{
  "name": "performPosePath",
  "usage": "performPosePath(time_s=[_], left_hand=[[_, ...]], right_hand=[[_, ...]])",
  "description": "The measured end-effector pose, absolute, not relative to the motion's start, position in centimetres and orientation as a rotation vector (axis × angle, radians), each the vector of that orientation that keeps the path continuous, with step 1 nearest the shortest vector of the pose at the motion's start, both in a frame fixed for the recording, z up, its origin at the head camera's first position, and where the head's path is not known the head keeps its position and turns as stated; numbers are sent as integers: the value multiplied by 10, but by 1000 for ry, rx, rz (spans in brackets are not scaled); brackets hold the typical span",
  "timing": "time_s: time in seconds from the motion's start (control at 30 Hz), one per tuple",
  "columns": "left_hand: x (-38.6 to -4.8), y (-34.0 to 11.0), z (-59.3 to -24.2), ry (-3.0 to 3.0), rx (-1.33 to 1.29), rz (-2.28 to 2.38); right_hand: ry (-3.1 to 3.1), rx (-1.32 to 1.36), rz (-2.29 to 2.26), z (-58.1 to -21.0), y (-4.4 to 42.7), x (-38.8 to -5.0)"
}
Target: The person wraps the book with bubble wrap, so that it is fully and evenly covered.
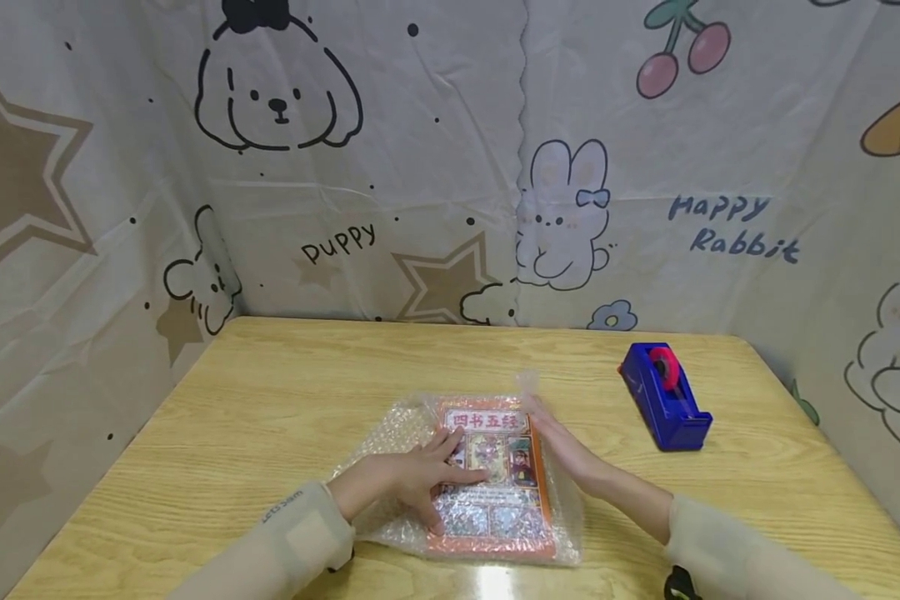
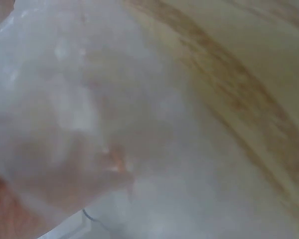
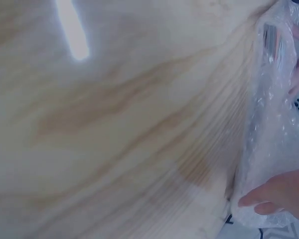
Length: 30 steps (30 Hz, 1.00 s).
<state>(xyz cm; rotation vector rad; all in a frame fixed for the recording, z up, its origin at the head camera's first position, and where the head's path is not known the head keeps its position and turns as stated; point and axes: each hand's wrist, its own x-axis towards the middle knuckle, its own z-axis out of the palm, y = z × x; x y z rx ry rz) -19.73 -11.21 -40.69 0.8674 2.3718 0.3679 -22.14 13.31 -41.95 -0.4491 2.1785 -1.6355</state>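
Left grip (image 1: 426, 473), unclenched, lies spread over the book (image 1: 491, 492) beneath; right grip (image 1: 558, 435), hold unclear, meets bubble wrap (image 1: 397, 429). Wrapping seems underway; the next fold likely calls for steady pressure.

From my remote station I see a book (image 1: 504, 457) in clear bubble wrap (image 1: 396, 429) on a wooden table (image 1: 270, 379). The left hand (image 1: 429, 472), fingers spread, rests on its cover; the right hand (image 1: 567, 443) touches the wrap's upper right edge. Well apart, right: blue tape dispenser (image 1: 663, 408). Behind: cartoon-printed cloth (image 1: 427, 108).
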Motion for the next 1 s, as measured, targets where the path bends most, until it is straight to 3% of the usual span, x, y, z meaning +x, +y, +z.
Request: performPosePath(time_s=[0.6, 1.0], left_hand=[[-197, -115, -408, 2377, 885, 343], [-201, -114, -410, 2386, 926, 313]], right_hand=[[2245, -434, -1426, -421, 113, -227], [2726, -1249, -725, -443, 141, -249]])
